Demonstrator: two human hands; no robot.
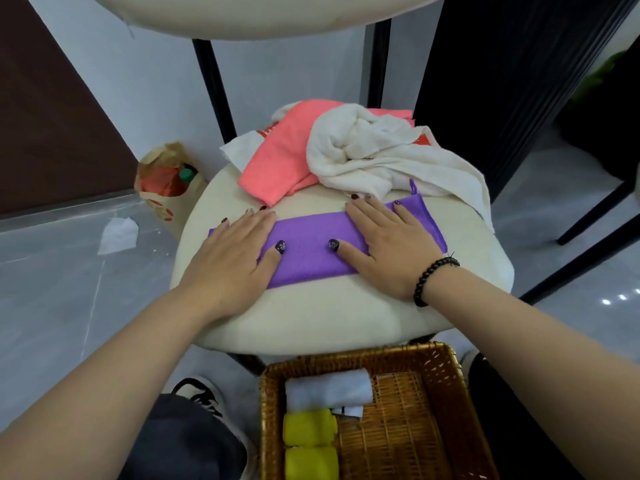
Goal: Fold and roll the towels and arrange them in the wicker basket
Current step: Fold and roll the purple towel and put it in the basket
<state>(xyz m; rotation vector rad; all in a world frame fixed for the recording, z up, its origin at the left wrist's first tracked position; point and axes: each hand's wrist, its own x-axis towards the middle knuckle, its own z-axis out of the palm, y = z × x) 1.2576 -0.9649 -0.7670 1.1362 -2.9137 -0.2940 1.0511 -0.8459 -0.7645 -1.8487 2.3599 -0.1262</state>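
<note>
Here, left hand, right hand flat, fingers straight, pressing purple towel on cream stool; grey tile floor.

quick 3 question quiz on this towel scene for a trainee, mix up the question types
1. True or false: both hands, left hand and right hand, press flat on the purple towel.
2. How many rolled towels lie in the wicker basket?
A. one
B. three
C. five
3. Fill in: the crumpled white towel lies partly over the ____ towel.

Key
1. true
2. B: one white roll and two yellow rolls
3. pink
</note>
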